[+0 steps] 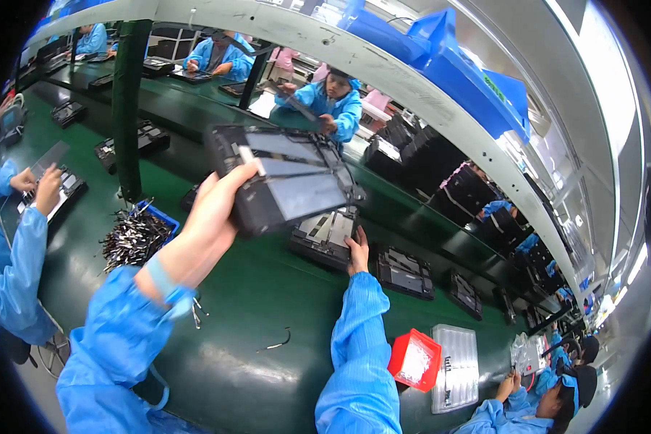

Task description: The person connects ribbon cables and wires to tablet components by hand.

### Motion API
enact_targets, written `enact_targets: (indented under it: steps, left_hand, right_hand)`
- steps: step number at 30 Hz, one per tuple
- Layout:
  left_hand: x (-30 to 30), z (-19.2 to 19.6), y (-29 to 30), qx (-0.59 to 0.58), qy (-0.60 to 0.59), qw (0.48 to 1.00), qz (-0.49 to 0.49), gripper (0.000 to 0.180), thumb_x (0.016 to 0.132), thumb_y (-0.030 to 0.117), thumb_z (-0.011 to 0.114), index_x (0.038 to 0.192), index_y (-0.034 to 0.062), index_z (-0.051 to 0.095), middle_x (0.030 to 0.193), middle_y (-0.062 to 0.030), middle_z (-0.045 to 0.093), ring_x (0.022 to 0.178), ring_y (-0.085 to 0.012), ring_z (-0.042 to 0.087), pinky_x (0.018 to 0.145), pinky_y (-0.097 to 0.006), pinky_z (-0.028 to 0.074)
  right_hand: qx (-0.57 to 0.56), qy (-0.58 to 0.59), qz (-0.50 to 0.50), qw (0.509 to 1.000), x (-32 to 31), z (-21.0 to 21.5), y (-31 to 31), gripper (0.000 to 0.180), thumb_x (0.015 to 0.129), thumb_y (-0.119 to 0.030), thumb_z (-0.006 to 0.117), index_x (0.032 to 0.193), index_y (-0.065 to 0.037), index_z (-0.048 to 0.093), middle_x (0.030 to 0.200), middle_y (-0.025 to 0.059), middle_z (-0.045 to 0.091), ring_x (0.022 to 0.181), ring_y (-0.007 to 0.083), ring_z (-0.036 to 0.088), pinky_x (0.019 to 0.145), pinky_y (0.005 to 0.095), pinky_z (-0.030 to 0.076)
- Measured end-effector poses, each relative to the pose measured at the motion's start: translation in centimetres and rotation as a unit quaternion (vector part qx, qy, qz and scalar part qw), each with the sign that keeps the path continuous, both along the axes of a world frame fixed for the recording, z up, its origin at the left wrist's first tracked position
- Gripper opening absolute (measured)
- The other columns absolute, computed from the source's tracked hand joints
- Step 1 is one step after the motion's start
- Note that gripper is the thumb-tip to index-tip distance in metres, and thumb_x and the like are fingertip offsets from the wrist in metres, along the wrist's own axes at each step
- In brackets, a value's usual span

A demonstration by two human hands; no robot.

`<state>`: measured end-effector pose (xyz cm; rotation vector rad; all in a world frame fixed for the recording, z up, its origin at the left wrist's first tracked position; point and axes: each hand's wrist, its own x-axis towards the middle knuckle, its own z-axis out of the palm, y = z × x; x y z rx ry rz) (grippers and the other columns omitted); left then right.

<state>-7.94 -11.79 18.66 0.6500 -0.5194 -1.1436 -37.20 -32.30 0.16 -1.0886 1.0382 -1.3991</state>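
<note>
My left hand [220, 199] grips the left edge of a thick black open tablet-like unit [307, 197]. The unit is raised above the table and tilted, with grey battery-like panels showing inside. Below and partly hidden by it is a second black open unit [325, 235], with pale panels. My right hand [358, 249] closes on the right edge of this second unit, its fingers over the rim. Motion slightly blurs the raised unit.
Left of my arm, a blue bin [159, 217] stands by a heap of small cable-like parts [132, 237]. Right are open units [405, 272], a red box [416, 360] and a clear case [456, 365]. A green post [130, 108] and overhead beam [383, 61] frame the bench. Co-workers sit around.
</note>
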Motion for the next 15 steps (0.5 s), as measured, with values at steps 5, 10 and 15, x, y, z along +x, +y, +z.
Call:
enact_targets:
  steps: [5,10,15]
  left_hand:
    - [2.6,-2.5,11.0,0.059,-0.033,0.998,0.015,0.035,0.090,0.016,0.062,0.121,0.0024,0.053,0.110,-0.0080,0.063,0.098,-0.0172,0.062,0.087,-0.032,0.050]
    - [4.5,-5.3,19.6,0.167,0.015,0.984,0.066,0.036,0.093,0.017,0.052,0.126,0.0013,0.050,0.114,-0.0102,0.062,0.102,-0.0191,0.062,0.089,-0.033,0.051]
    - [1.5,-8.1,20.4,0.157,0.007,0.984,0.081,0.035,0.094,0.016,0.053,0.126,0.0032,0.048,0.114,-0.0087,0.061,0.101,-0.0178,0.061,0.088,-0.032,0.051]
  right_hand:
    - [-0.216,0.478,-0.187,0.831,-1.3,0.4,0.3,0.053,0.076,-0.001,0.063,0.128,-0.001,0.051,0.125,0.0232,0.053,0.113,0.0386,0.053,0.096,0.0381,0.044]
    - [-0.177,0.492,0.246,0.816,5.1,6.5,18.5,0.026,0.074,0.002,0.064,0.099,-0.003,0.068,0.100,0.0126,0.064,0.100,0.0334,0.057,0.087,0.0396,0.048]
    - [-0.269,0.542,0.230,0.762,3.4,4.9,26.6,0.026,0.075,-0.007,0.072,0.101,-0.006,0.069,0.098,0.0096,0.063,0.094,0.0280,0.058,0.081,0.0364,0.049]
